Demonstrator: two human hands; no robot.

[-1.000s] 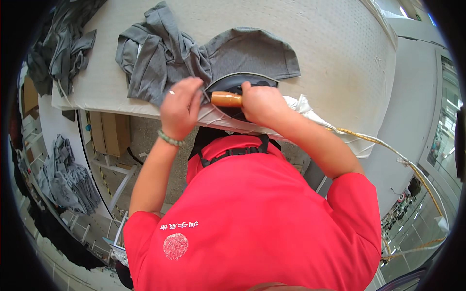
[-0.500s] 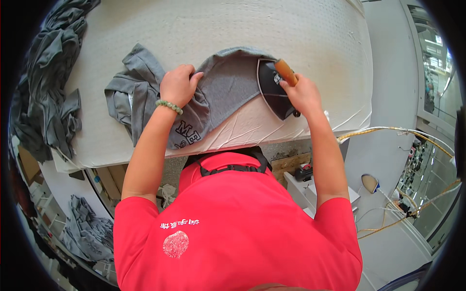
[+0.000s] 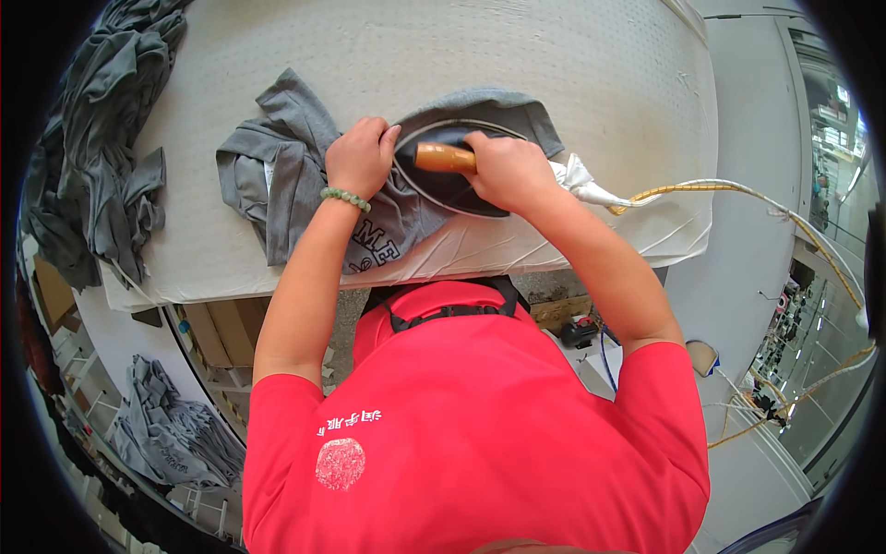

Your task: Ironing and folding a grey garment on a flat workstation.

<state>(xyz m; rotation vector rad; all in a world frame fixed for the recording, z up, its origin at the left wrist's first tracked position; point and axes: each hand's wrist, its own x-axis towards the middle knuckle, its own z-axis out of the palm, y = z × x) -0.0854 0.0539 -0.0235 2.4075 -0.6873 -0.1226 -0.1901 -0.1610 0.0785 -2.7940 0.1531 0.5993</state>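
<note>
A grey garment with dark lettering lies on the padded white table, bunched at its left part and flatter toward the right. My left hand is closed on the cloth, pinching it just left of the iron. With its wooden handle wrapped by my right hand, the black iron rests on the flat stretch of the garment. Its tip points left, close to my left fingers. Cloth shows beyond the iron's far edge and to its right. The soleplate is hidden beneath.
The white ironing table has wrinkled covering at its near edge. Grey garments are heaped at the far left, with another grey pile lower down. A white and yellow hose runs from the iron off to the right.
My right hand has slid the iron left along the garment, turning its handle to point left. My left hand has shifted slightly right in the picture, still gripping the cloth.
</note>
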